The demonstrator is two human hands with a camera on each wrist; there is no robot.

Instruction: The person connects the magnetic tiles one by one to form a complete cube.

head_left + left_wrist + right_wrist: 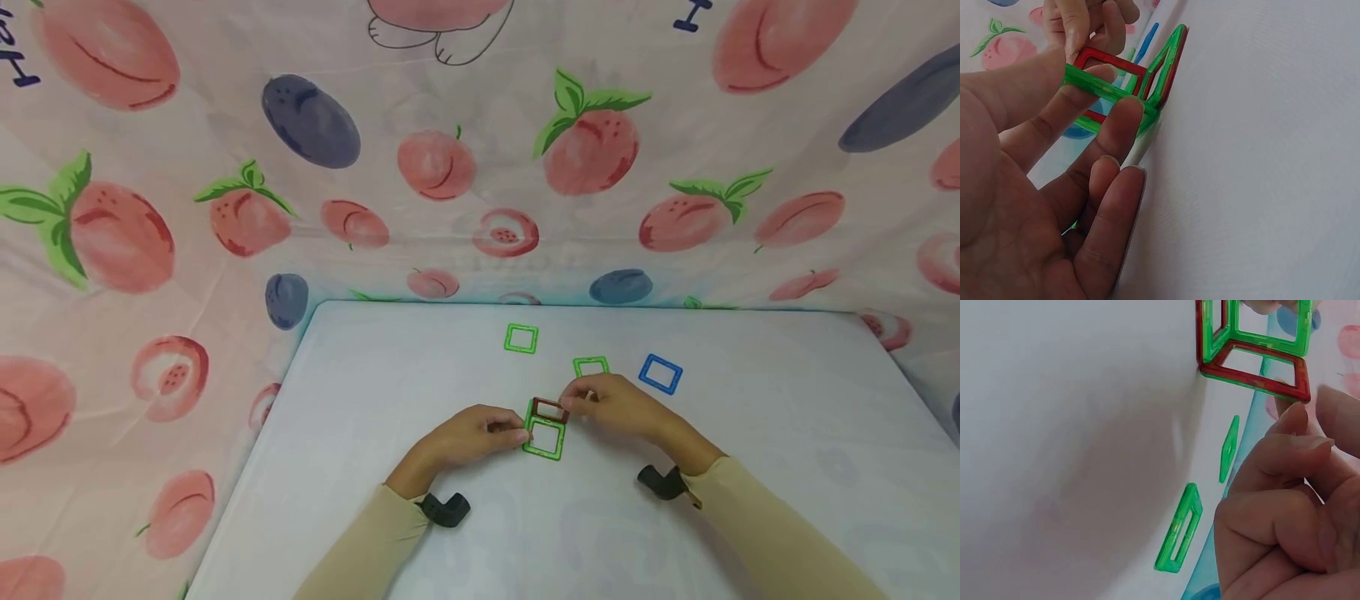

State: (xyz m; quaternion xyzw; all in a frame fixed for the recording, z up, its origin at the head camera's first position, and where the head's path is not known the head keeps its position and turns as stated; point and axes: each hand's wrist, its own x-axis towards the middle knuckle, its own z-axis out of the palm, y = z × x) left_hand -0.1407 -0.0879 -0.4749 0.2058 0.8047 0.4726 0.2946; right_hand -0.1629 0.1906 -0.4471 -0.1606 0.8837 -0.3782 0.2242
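Note:
Square magnetic tiles in green (542, 455) and red (550, 401) stand joined at their edges as a small partial box on the white table. My left hand (483, 433) is at its left side, pinching a green tile edge (1107, 89) between thumb and fingers. From the right, my right hand (615, 404) holds the outer corner of a red tile (1260, 380) with its fingertips; its other fingers are curled. In the right wrist view, red and green tiles lie face to face. Part of the left hand shows behind the box there.
Behind the box, one green tile (510, 339) lies flat near the table's back edge. Another green tile (591, 361) is partly hidden by my right hand. A blue tile (642, 370) lies farther right. A fruit-patterned cloth (480, 108) hangs behind the table (375, 367).

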